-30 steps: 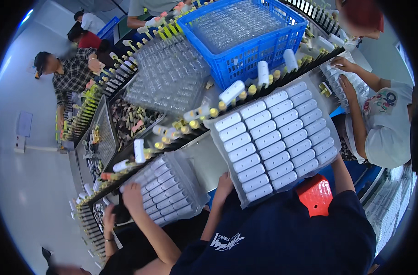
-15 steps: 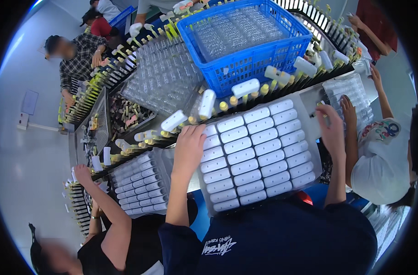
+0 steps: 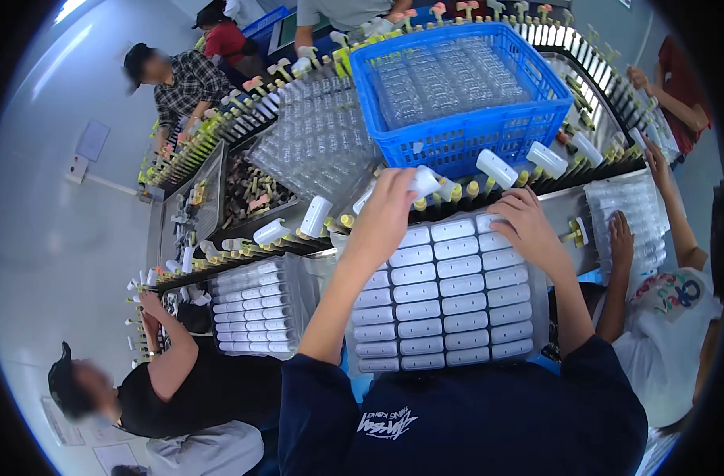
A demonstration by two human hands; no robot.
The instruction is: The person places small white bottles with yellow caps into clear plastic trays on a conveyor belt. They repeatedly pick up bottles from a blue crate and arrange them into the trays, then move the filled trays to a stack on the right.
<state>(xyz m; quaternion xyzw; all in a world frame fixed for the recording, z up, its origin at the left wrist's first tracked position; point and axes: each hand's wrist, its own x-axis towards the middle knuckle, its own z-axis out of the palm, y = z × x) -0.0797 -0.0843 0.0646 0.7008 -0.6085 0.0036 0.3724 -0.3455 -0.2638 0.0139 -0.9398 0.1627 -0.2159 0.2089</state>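
Observation:
In front of me lies a clear plastic tray (image 3: 541, 289) filled with rows of white, rounded oblong casings (image 3: 444, 309). My left hand (image 3: 390, 202) reaches past its far edge to the line of pegs. Its fingers are bent around a blurred white casing (image 3: 424, 182) by a yellow-tipped peg. Lying over the tray's far right corner is my right hand (image 3: 529, 226), fingers spread and touching the casings there; its palm side is hidden. More white casings (image 3: 497, 169) sit tilted on the pegs, to the right and left of my left hand.
A blue basket (image 3: 465, 151) of clear trays stands behind the peg line. Loose clear trays (image 3: 314, 139) and a bin of small parts (image 3: 255, 190) lie left of it. Co-workers sit on both sides; another filled tray (image 3: 252, 313) is to the left.
My left hand has moved from the tray's left side to a casing at the pegs. My right hand has come from beside the tray onto its far right corner. The pegged casings have shifted left.

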